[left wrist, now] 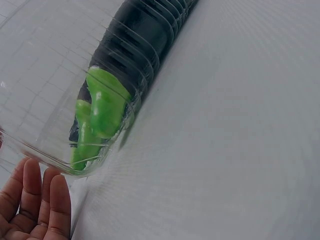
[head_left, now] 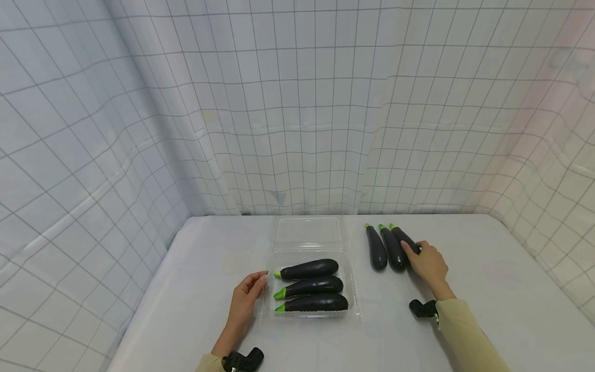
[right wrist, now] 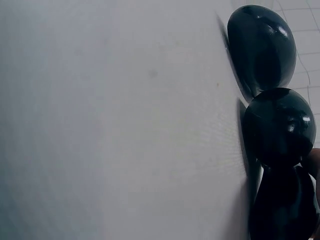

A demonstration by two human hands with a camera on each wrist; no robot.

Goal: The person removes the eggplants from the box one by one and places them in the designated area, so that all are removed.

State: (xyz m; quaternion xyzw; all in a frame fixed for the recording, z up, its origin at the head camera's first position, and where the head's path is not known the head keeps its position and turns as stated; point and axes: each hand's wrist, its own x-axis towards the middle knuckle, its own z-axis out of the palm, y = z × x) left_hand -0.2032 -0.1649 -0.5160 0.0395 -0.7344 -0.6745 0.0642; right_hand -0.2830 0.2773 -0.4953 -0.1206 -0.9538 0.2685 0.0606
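Lying inside open clear container [head_left: 288,257]: three eggplants [head_left: 317,285], stems left.

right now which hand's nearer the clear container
Left: the left hand is at the left edge of the container; the right hand is beyond its right side, gripping an eggplant.

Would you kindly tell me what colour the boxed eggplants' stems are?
The stems are bright green, clearest in the left wrist view.

Narrow gap — container [head_left: 347,266] left, eggplants [head_left: 393,250] (three) right
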